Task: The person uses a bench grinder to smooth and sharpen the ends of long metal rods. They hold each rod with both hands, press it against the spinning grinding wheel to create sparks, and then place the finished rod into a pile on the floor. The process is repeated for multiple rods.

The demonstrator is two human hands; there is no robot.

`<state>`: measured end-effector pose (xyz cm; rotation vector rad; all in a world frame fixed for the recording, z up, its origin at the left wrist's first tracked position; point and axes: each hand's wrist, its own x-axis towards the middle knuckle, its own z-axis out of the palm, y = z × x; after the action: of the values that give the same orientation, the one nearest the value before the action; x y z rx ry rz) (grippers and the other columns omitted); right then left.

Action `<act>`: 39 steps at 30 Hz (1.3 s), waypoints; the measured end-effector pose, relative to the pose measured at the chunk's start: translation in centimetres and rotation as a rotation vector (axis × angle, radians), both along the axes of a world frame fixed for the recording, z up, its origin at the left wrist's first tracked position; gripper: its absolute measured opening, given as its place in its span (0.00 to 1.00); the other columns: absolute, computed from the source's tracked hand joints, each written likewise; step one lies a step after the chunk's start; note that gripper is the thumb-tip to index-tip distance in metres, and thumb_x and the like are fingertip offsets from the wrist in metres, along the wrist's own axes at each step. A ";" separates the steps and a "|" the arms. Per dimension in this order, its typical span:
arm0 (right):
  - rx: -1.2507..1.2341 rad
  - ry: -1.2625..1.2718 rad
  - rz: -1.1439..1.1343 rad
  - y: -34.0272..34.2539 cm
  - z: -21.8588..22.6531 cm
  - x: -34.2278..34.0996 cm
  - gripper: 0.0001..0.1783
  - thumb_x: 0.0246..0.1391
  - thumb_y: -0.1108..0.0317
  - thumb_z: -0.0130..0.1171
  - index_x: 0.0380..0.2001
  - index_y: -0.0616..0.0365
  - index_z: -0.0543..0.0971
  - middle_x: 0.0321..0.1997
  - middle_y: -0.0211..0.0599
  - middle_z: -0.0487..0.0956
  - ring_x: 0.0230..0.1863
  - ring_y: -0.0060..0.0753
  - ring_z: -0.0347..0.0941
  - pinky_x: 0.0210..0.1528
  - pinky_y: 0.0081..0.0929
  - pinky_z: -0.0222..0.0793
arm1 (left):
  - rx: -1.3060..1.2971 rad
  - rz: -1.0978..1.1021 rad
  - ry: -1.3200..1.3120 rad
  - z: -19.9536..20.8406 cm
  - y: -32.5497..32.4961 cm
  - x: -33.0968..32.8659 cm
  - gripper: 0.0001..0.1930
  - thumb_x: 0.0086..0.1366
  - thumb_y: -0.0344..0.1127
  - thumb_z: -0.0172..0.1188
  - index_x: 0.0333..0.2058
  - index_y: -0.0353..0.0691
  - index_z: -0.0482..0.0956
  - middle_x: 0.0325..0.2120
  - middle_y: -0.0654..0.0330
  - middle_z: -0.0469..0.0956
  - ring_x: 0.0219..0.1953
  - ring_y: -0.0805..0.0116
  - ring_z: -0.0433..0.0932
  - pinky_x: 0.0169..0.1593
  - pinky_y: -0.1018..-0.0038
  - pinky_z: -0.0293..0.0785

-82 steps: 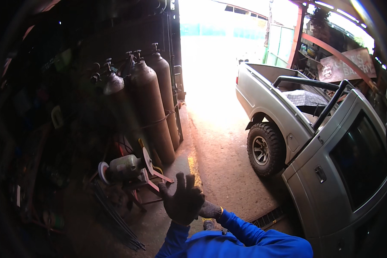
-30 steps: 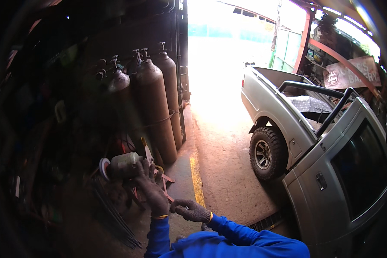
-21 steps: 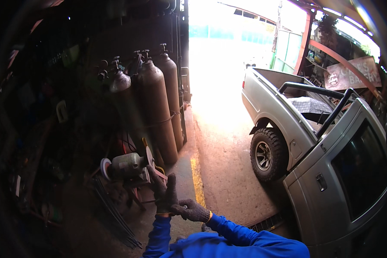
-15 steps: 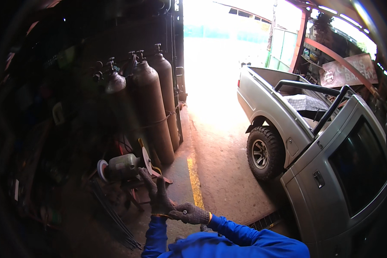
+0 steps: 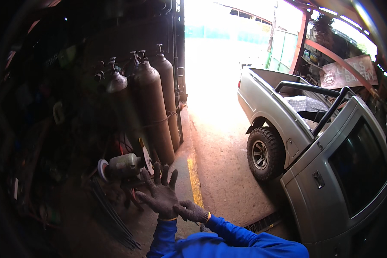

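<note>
Both my hands wear dark grey knit work gloves with yellow cuff edges. My left hand (image 5: 162, 197) is raised, its fingers spread wide and nothing in it. My right hand (image 5: 191, 212) is closed at the lower edge of the left palm, its fingers pinching the left work glove (image 5: 167, 211) near the wrist. Just beyond my left fingers stands a bench grinder (image 5: 124, 166), with a pale wheel (image 5: 102, 170) on its left end and a larger disc (image 5: 147, 158) on its right. Its stand is partly hidden behind my left hand.
Tall brown gas cylinders (image 5: 154, 103) stand chained beyond the grinder. Thin dark rods (image 5: 114, 219) lie on the floor at left. A silver pickup truck (image 5: 307, 155) fills the right side. A yellow floor line (image 5: 195, 182) runs between; the left is deeply shadowed.
My left hand has turned and spread its fingers, shifting slightly right. The right hand stays against its wrist side, its fingers now at the palm's lower edge.
</note>
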<state>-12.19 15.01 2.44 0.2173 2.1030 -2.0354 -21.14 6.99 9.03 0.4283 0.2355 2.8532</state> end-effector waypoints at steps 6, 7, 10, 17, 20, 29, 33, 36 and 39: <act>-0.059 0.030 0.035 -0.1 0.9 0.7 0.23 0.64 0.48 0.54 0.50 0.55 0.82 0.28 0.27 0.79 0.23 0.15 0.69 0.25 0.19 0.68 | -0.150 0.195 -0.115 -0.1 -2.0 -0.8 0.40 0.66 0.73 0.36 0.68 0.53 0.57 0.63 0.50 0.65 0.59 0.49 0.70 0.60 0.49 0.70; -0.058 0.035 0.059 -0.4 0.8 0.7 0.23 0.64 0.48 0.55 0.49 0.54 0.82 0.28 0.27 0.79 0.23 0.15 0.69 0.25 0.18 0.67 | -0.162 0.237 -0.207 0.5 -2.4 -0.9 0.39 0.67 0.71 0.38 0.66 0.50 0.61 0.63 0.50 0.66 0.59 0.48 0.70 0.59 0.49 0.71; -0.041 0.063 0.070 -0.1 1.2 0.9 0.21 0.64 0.50 0.56 0.46 0.55 0.83 0.28 0.24 0.79 0.24 0.13 0.68 0.25 0.17 0.67 | -0.213 0.125 -0.294 2.6 -2.2 -0.6 0.35 0.70 0.67 0.39 0.60 0.44 0.69 0.54 0.52 0.75 0.52 0.56 0.76 0.54 0.55 0.75; -0.136 0.091 -0.123 2.8 2.2 1.2 0.16 0.63 0.57 0.58 0.30 0.60 0.80 0.24 0.26 0.76 0.22 0.17 0.71 0.23 0.18 0.68 | -1.078 0.039 0.517 -8.3 -7.0 -4.7 0.22 0.75 0.46 0.45 0.52 0.33 0.75 0.44 0.56 0.81 0.47 0.63 0.79 0.56 0.67 0.72; -0.233 0.218 -0.164 4.1 6.4 1.1 0.16 0.62 0.58 0.59 0.29 0.61 0.79 0.23 0.27 0.76 0.21 0.18 0.71 0.23 0.18 0.68 | -0.991 -0.277 0.548 -14.1 -5.5 0.9 0.24 0.75 0.46 0.44 0.60 0.33 0.66 0.53 0.52 0.75 0.51 0.59 0.77 0.57 0.65 0.70; -0.212 0.556 0.176 5.2 12.6 -1.0 0.21 0.54 0.65 0.62 0.50 0.61 0.75 0.45 0.35 0.77 0.43 0.27 0.74 0.47 0.26 0.71 | -1.248 0.006 0.757 -17.8 0.2 3.9 0.13 0.70 0.36 0.55 0.49 0.36 0.74 0.43 0.51 0.78 0.47 0.57 0.78 0.48 0.62 0.74; 0.212 0.798 -0.050 5.7 12.8 -0.6 0.37 0.54 0.60 0.65 0.63 0.61 0.64 0.62 0.46 0.70 0.56 0.42 0.73 0.60 0.35 0.67 | -1.108 0.150 0.510 -10.2 1.9 2.6 0.11 0.71 0.34 0.50 0.43 0.35 0.78 0.36 0.58 0.78 0.41 0.69 0.77 0.46 0.71 0.74; 0.494 0.734 -0.163 7.8 7.1 0.3 0.44 0.53 0.52 0.67 0.66 0.60 0.61 0.65 0.54 0.69 0.62 0.52 0.70 0.62 0.41 0.66 | -0.925 0.130 0.303 -4.3 2.6 1.4 0.15 0.74 0.44 0.48 0.37 0.38 0.75 0.18 0.67 0.68 0.18 0.80 0.66 0.23 0.80 0.62; 0.515 0.463 -0.095 10.1 -0.7 2.9 0.46 0.52 0.48 0.68 0.66 0.58 0.60 0.62 0.52 0.72 0.61 0.52 0.71 0.61 0.42 0.67 | -0.784 0.105 0.134 -1.3 2.8 1.1 0.19 0.74 0.53 0.47 0.35 0.42 0.74 0.13 0.71 0.58 0.13 0.81 0.56 0.17 0.79 0.53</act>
<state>-9.24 25.13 1.77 -0.0955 2.9328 -1.6634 -20.07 9.75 7.70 0.4341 1.3579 2.5399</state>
